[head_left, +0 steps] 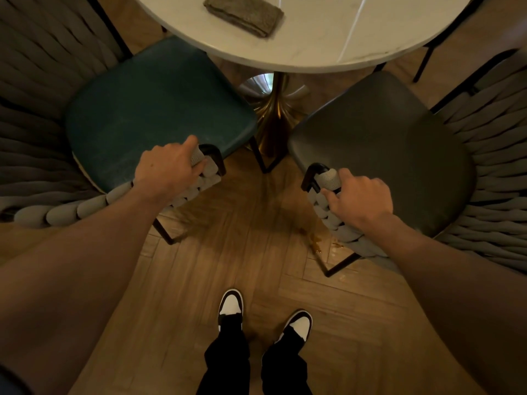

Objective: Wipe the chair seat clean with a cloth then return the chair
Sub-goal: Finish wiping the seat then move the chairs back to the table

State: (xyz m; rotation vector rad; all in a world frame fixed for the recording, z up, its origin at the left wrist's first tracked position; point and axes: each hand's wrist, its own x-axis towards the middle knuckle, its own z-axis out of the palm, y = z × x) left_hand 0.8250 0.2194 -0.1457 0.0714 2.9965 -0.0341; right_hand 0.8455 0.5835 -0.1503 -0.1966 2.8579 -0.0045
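Both arms outstretched; left grip, right grip (fingers curled)

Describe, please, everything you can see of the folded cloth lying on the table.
The cloth is grey-brown with a nubby, towel-like texture, folded into a flat, thick rectangle with layered edges showing along its near side. It lies at a slant on the white marble-look round table, near the top of the view. Neither hand touches it; only the tabletop does.
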